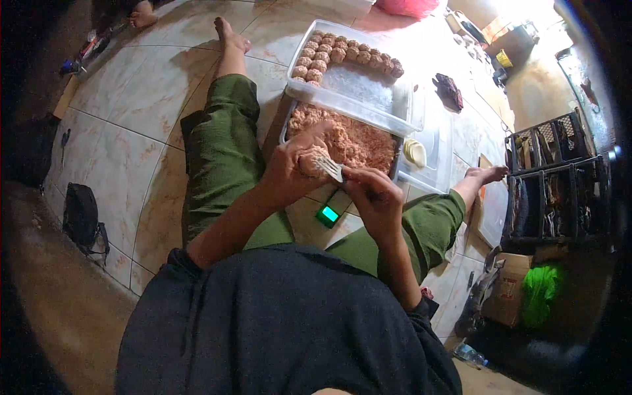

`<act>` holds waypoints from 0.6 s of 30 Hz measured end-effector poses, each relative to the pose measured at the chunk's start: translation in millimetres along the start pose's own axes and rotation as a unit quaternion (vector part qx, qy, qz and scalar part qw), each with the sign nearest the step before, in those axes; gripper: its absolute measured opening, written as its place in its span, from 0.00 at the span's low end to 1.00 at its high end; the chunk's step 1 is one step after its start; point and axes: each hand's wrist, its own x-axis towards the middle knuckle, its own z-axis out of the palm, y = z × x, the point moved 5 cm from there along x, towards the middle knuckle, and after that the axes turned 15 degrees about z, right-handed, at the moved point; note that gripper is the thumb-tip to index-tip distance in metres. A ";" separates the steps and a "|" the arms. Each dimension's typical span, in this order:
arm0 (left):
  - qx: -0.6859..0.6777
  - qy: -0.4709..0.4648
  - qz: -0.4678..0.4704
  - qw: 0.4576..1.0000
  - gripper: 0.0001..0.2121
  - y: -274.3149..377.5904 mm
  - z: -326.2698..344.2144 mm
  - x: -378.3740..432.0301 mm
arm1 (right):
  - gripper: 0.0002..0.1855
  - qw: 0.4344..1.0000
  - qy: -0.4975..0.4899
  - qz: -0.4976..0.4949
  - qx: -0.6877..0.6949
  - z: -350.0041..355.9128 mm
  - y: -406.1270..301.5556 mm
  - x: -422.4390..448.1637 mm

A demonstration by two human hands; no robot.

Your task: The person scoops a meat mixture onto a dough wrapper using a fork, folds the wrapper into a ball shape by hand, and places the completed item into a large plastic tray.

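My left hand (282, 170) cradles a ball of pinkish-brown ground mixture (309, 163), its fingers partly around it. In my right hand (375, 195) is a pale fork (331, 169), its tines against the ball's right side. Both hands are over the near edge of a tub of loose ground mixture (358, 140), which lies between my legs. Behind it and partly over it is a clear plastic container (365, 94). Rows of shaped balls (323, 53) line its left and far sides, with its bare bottom showing in the middle.
A small stack of pale round pieces (414, 152) rests on a clear plastic lid (435, 165) to the right. A small device with a lit green screen (328, 216) sits near my hands. Black crates (553, 202) stand at right, a black bag (81, 217) at left. Another person's foot (143, 16) shows far left.
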 end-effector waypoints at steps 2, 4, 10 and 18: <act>-0.025 -0.021 -0.012 0.999 0.23 -5.1 -0.6 -1.3 | 0.10 0.996 0.029 -0.072 -0.047 -0.7 -4.2 0.2; -0.047 -0.041 -0.024 0.998 0.16 -5.8 -0.3 -2.6 | 0.11 0.991 0.032 -0.110 -0.073 -4.6 -11.4 -0.3; -0.099 -0.026 -0.067 0.993 0.13 3.6 0.0 -0.2 | 0.10 0.975 0.008 -0.180 -0.130 -1.0 -18.4 3.6; -0.005 -0.011 0.028 1.000 0.14 6.4 -3.0 0.0 | 0.08 0.991 -0.031 -0.116 -0.060 -3.6 -14.8 9.7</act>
